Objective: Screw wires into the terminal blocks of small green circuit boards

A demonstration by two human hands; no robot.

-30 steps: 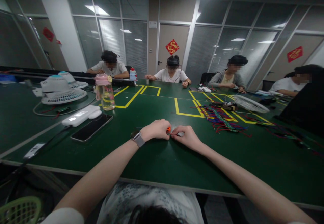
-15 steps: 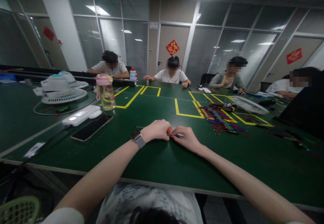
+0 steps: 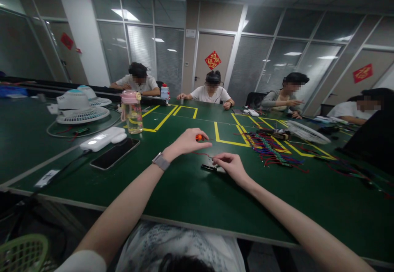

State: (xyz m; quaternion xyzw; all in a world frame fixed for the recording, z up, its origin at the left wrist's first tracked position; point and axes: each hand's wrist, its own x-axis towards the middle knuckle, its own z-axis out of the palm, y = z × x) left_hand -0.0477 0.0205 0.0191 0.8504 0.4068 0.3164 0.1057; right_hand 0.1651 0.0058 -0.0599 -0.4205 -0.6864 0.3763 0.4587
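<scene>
My left hand [image 3: 188, 141] is raised over the table with thumb and index finger apart. An orange tool end [image 3: 199, 137] shows in its curl, seemingly held by the other fingers; the rest of it is hidden. To the right and nearer me, my right hand [image 3: 231, 166] pinches a small part [image 3: 211, 158] with a thin red wire [image 3: 201, 154] running left from it. What the part is, I cannot make out. Just below those fingertips a small black oblong piece [image 3: 209, 168] lies on the green table [image 3: 191, 198].
A phone [image 3: 115, 155], a white power strip [image 3: 103, 138] and a pink-lidded bottle [image 3: 132, 114] stand left. Fan heads [image 3: 81, 112] lie beyond them. Right of my hands is a bundle of wired boards [image 3: 272, 147]. Several people sit across the table.
My hands have parted; the left moved up and away, its thumb and index finger opening. The black piece now shows on the table, and the red wire has come into view.
</scene>
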